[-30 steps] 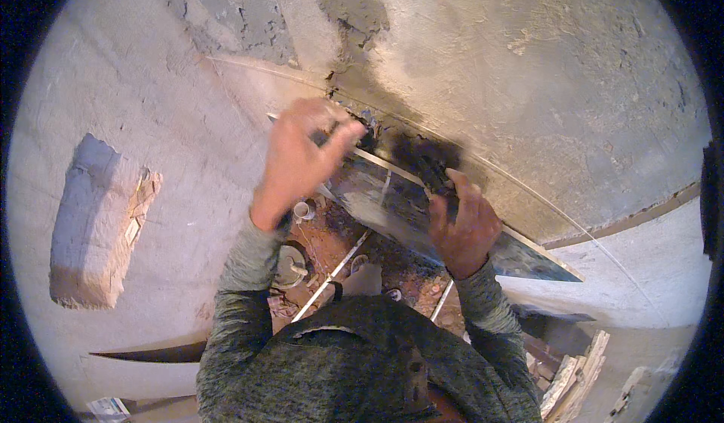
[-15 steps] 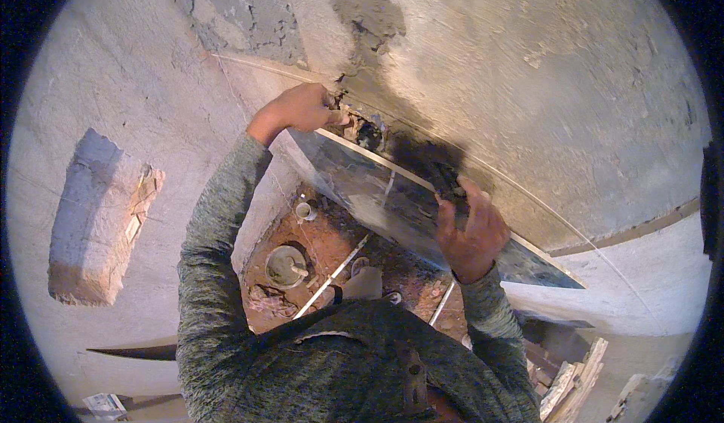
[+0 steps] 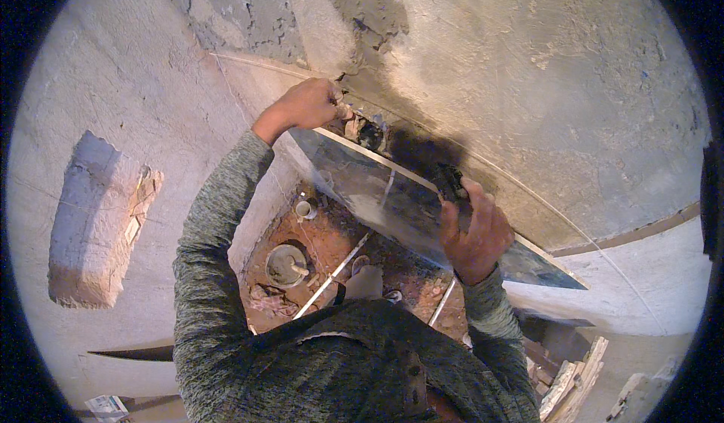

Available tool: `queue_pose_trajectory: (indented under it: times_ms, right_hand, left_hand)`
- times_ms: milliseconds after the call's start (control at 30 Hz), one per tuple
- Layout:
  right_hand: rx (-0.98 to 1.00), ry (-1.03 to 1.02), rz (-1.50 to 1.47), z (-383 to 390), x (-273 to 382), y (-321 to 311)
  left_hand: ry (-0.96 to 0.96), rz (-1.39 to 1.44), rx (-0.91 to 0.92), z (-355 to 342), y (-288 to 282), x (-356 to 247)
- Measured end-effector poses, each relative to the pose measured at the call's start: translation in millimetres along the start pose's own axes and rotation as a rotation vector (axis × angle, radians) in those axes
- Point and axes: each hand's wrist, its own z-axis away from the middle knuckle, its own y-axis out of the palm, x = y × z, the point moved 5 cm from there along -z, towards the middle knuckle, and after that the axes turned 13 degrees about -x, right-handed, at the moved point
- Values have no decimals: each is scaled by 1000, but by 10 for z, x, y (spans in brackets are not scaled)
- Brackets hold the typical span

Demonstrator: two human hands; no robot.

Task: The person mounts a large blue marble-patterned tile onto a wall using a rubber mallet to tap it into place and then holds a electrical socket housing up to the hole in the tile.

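Fingers of the left hand (image 3: 308, 104) are closed together at the upper end of a long metal straightedge (image 3: 392, 196), pinching its tip against the wall (image 3: 573, 83). Fingers of the right hand (image 3: 473, 234) are clamped around a dark handle (image 3: 450, 183) on the blade's face, near its middle.

Materials and shapes:
- Straightedge: flat, long and narrow, grey metal with a dull sheen, smeared with mortar; its lower end tapers to a point at the right.
- Wall: rough plaster, pale and grainy, with a darker wet patch (image 3: 422, 151) just above the blade and a grey, cracked area at the top.
- A thin taut string (image 3: 543, 204) runs along the wall beside the blade.
- Both sleeves are grey knitted fabric.
- Below, the reddish dirt floor (image 3: 339, 242) carries a round bowl (image 3: 286, 264) and a small cup (image 3: 305, 209).
- A rough stone block (image 3: 94, 223) stands out from the wall at the left.

Change from one second ago: the left hand has moved up and away from the body, from the blade's near edge to its top end, with the arm now extended. The right hand keeps its grip at the same place.

Orientation: the straightedge's long axis runs diagonally, from upper left by the left hand to lower right, lying against the wall.
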Motion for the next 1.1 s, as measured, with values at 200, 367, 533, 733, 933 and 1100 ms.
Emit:
queue_pose_trajectory:
  times_ms: [200,367,533,733,933,1100]
  right_hand:
    - [13,17,-12,5,-6,9]
    - [-9,23,-2,22,3,2]
    - [-25,-30,74,13,34,6]
    - [-9,37,-3,27,-13,18]
    - [-41,-35,2,-6,16,7]
    - [-34,-29,23,-8,20,16]
  left_hand:
    - [-50,-17,-33,19,1,30]
    - [-21,-80,-42,16,-33,-59]
    - [-14,-95,-96,28,-80,-94]
    - [42,-57,-75,1,-72,-124]
    - [41,-110,-80,5,-86,-116]
    - [59,-172,-70,-15,-89,-111]
